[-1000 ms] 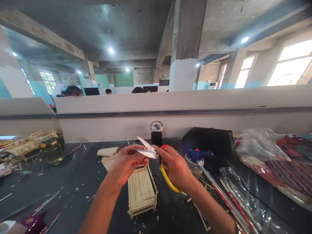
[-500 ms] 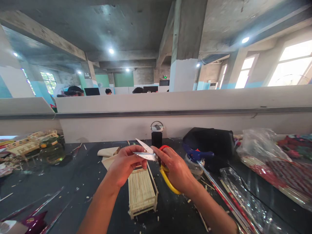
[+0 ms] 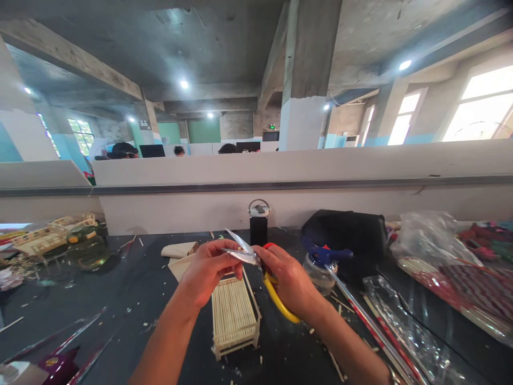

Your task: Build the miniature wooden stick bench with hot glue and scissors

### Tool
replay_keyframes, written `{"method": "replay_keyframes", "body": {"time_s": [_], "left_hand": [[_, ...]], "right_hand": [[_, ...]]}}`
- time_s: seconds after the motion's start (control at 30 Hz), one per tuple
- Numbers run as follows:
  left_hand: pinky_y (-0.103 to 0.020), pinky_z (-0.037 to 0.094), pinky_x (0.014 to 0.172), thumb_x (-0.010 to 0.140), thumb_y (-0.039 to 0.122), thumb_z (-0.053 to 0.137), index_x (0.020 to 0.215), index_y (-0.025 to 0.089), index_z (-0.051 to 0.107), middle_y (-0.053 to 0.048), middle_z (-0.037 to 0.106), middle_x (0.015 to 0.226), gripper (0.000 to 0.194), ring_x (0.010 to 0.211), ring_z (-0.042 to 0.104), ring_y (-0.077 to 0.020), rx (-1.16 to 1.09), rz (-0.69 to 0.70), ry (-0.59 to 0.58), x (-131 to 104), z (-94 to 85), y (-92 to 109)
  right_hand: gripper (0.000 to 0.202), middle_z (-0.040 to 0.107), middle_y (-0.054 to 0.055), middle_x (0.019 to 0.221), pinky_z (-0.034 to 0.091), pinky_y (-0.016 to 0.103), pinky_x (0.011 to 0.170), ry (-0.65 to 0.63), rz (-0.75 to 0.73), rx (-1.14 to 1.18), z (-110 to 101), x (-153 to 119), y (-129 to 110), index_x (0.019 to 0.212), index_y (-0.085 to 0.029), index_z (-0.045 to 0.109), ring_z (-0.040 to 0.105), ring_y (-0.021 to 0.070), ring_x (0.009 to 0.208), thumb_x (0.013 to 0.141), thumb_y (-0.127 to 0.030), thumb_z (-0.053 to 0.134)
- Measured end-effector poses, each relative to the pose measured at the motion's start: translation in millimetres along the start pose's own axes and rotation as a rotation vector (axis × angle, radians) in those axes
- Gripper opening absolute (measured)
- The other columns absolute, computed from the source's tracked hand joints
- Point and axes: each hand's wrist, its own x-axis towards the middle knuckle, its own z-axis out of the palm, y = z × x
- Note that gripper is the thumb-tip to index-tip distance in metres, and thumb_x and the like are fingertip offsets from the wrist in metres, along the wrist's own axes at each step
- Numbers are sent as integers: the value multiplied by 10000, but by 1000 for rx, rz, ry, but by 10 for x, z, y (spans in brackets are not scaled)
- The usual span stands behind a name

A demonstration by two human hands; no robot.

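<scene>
- Yellow-and-red-handled metal scissors (image 3: pixel 251 259) are gripped in the right hand (image 3: pixel 286 275), blades parted.
- By the blades, the left hand (image 3: pixel 206 266) is held curled.
- A pale, slatted wooden-stick frame (image 3: pixel 234 309) is set on the black tabletop (image 3: pixel 132 291).

Passage, left: dark tabletop (image 3: pixel 124 289), scrap-strewn, between left forearm (image 3: pixel 170 326) and round glass vessel (image 3: pixel 88 254).
Passage, near centre: gap between forearms, partly filled by stick-built frame (image 3: pixel 234 315).
Obstruction, centre: scissors (image 3: pixel 247 259), blades spread, bridging left hand (image 3: pixel 208 264) and right hand (image 3: pixel 290 278).
Obstruction, far: upright partition (image 3: pixel 180 211), black canister (image 3: pixel 258 229) before it.
Obstruction, right: blue-handled tool (image 3: pixel 328 255), black bag (image 3: pixel 348 232) behind.
</scene>
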Motion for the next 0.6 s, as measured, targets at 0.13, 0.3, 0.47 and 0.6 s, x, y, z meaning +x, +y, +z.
{"method": "replay_keyframes", "body": {"time_s": [0.13, 0.3, 0.47, 0.6], "left_hand": [[-240, 466, 549, 700, 217, 748, 738, 142, 693, -22, 643, 577, 101, 509, 572, -112, -10, 13, -15, 19, -23, -54], [-236, 476, 555, 733, 208, 730, 763, 148, 695, -20, 652, 602, 76, 530, 584, -114, -9, 22, -18, 32, -56, -86], [-225, 479, 557, 746, 209, 725, 762, 144, 693, -19, 649, 603, 74, 537, 580, -107, 6, 21, -20, 46, -70, -79], [-206, 475, 536, 723, 219, 753, 713, 133, 691, -13, 638, 598, 107, 527, 572, -93, -9, 36, 0, 61, -75, -64]], "right_hand": [[519, 619, 76, 955, 484, 281, 707, -3, 11, 24, 23, -16, 31, 1229, -190, 566, 584, 190, 815, 738, -24, 554], [594, 643, 84, 952, 472, 268, 656, -5, 40, -29, 56, -33, 58, 1279, -169, 542, 598, 179, 750, 705, -17, 552], [534, 660, 64, 885, 466, 254, 639, 2, 38, -48, 59, -46, 72, 1232, -179, 565, 603, 172, 718, 716, -44, 554], [440, 668, 44, 838, 465, 238, 645, 51, -22, 14, 101, -62, 78, 1187, -200, 578, 616, 166, 726, 767, -82, 526]]}}
